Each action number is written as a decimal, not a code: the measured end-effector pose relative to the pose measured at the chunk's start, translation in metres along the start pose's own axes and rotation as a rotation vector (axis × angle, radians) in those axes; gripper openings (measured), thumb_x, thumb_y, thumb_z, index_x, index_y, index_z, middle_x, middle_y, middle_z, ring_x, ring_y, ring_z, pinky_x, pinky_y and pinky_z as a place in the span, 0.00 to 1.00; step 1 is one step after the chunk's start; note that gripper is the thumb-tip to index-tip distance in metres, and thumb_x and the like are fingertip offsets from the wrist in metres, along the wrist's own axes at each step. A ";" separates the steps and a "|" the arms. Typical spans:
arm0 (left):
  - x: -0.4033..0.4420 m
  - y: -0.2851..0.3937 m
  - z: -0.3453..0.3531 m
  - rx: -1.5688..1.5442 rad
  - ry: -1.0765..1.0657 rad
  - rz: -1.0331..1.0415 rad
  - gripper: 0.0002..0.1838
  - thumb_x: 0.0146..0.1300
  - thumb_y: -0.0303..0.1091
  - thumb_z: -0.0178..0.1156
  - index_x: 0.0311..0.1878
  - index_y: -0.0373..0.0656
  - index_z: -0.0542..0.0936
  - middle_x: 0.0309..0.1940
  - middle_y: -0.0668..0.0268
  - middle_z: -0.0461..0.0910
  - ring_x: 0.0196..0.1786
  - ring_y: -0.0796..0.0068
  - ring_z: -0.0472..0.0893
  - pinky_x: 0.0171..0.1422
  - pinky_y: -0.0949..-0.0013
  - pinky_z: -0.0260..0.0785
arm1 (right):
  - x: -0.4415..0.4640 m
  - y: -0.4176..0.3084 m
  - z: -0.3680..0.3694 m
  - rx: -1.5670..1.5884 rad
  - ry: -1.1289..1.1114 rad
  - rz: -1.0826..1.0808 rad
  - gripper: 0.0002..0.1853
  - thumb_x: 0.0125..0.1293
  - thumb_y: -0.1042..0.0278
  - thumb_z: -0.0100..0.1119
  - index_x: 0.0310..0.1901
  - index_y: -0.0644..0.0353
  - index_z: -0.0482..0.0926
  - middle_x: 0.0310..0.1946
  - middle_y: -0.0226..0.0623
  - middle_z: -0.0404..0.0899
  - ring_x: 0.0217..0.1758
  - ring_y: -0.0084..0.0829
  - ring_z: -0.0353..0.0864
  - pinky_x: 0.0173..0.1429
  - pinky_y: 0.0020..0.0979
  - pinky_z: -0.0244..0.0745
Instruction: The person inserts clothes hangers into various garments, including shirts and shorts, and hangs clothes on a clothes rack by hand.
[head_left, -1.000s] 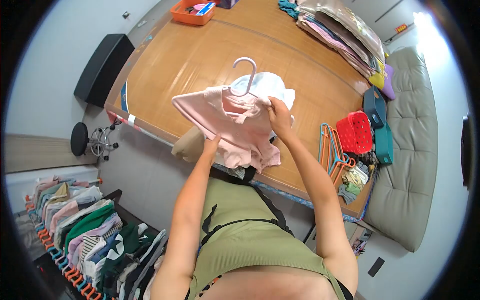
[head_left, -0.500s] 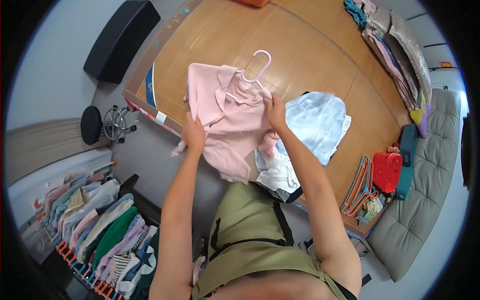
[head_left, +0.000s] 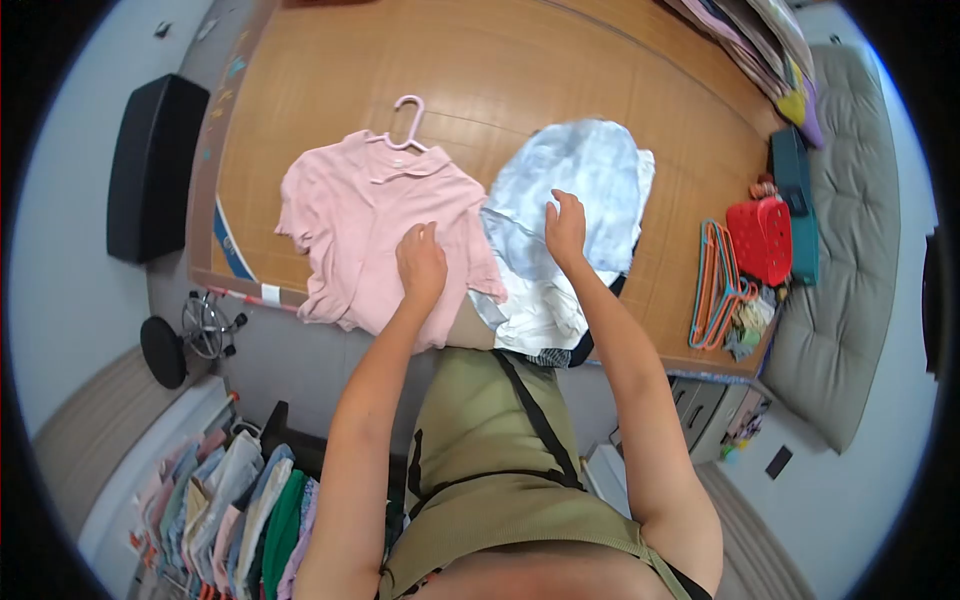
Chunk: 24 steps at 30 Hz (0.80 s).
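A pink short-sleeved shirt lies spread on the wooden surface, its lower edge hanging over the front. The hook of a pale pink hanger sticks out past its collar. Over the shirt's right half is my left hand, holding nothing, fingers extended; whether it touches the cloth I cannot tell. My right hand, thumb apart from the fingers, is empty above a light blue garment. That garment rests on a pile with a white garment and darker clothes beneath.
Orange and blue hangers lie at the right beside a red basket and a teal box. A grey cushion stands along the right side. Several garments hang on a rack at lower left, near a round stool.
Both hands have let go of the pink shirt, which now lies flat with its hanger. My right hand has moved over to the light blue garment. The whole view has shifted.
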<state>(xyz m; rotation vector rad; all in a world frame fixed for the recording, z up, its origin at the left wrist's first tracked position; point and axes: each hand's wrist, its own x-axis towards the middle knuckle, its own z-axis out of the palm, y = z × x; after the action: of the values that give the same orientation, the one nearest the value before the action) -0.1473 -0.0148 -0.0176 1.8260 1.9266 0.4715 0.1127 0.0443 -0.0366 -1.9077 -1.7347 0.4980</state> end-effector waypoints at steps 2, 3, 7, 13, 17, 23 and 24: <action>0.000 0.021 0.020 -0.015 -0.072 0.125 0.24 0.56 0.24 0.59 0.58 0.40 0.72 0.54 0.55 0.72 0.59 0.55 0.71 0.62 0.55 0.62 | -0.021 0.030 -0.019 -0.085 0.012 0.058 0.18 0.61 0.73 0.58 0.53 0.62 0.75 0.50 0.47 0.75 0.54 0.48 0.72 0.58 0.43 0.67; -0.001 0.031 0.032 -0.024 -0.101 0.184 0.24 0.56 0.25 0.60 0.58 0.41 0.72 0.54 0.55 0.72 0.59 0.55 0.71 0.62 0.55 0.62 | -0.031 0.044 -0.029 -0.127 0.008 0.103 0.19 0.59 0.74 0.60 0.54 0.61 0.74 0.51 0.47 0.74 0.56 0.48 0.71 0.59 0.43 0.67; -0.009 0.072 0.073 0.032 -0.217 0.305 0.29 0.54 0.30 0.65 0.61 0.44 0.71 0.56 0.56 0.72 0.60 0.56 0.70 0.64 0.56 0.60 | -0.070 0.093 -0.058 -0.322 -0.050 0.282 0.28 0.55 0.76 0.63 0.60 0.58 0.70 0.57 0.48 0.69 0.60 0.49 0.68 0.62 0.44 0.66; -0.001 0.110 0.120 0.233 -0.163 0.285 0.35 0.52 0.35 0.69 0.64 0.48 0.68 0.50 0.58 0.72 0.54 0.58 0.72 0.59 0.56 0.62 | -0.072 0.137 -0.070 -0.307 -0.187 0.418 0.24 0.56 0.71 0.66 0.56 0.59 0.73 0.52 0.47 0.74 0.57 0.49 0.71 0.58 0.44 0.67; 0.010 0.110 0.143 0.323 -0.343 0.145 0.17 0.53 0.34 0.66 0.47 0.44 0.77 0.41 0.61 0.72 0.47 0.60 0.73 0.53 0.58 0.62 | -0.062 0.157 -0.077 -0.154 -0.136 0.200 0.06 0.59 0.70 0.61 0.37 0.59 0.78 0.42 0.41 0.78 0.49 0.46 0.75 0.49 0.43 0.68; 0.000 0.158 0.121 0.005 -0.053 0.361 0.05 0.62 0.30 0.54 0.40 0.40 0.74 0.40 0.53 0.76 0.47 0.50 0.74 0.57 0.49 0.62 | -0.052 0.133 -0.123 0.505 0.019 -0.071 0.05 0.66 0.72 0.54 0.38 0.64 0.75 0.44 0.42 0.79 0.48 0.40 0.78 0.53 0.35 0.70; -0.010 0.162 0.122 -0.074 -0.174 0.302 0.05 0.63 0.29 0.52 0.40 0.39 0.73 0.39 0.52 0.76 0.46 0.48 0.74 0.57 0.48 0.62 | -0.055 0.123 -0.150 0.591 -0.211 0.148 0.07 0.69 0.69 0.52 0.39 0.65 0.73 0.37 0.43 0.80 0.42 0.37 0.80 0.47 0.34 0.71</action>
<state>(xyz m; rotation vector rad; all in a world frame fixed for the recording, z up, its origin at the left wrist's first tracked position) 0.0554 -0.0200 -0.0342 2.0448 1.5078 0.4559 0.2921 -0.0353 0.0070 -1.5925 -1.3569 1.1586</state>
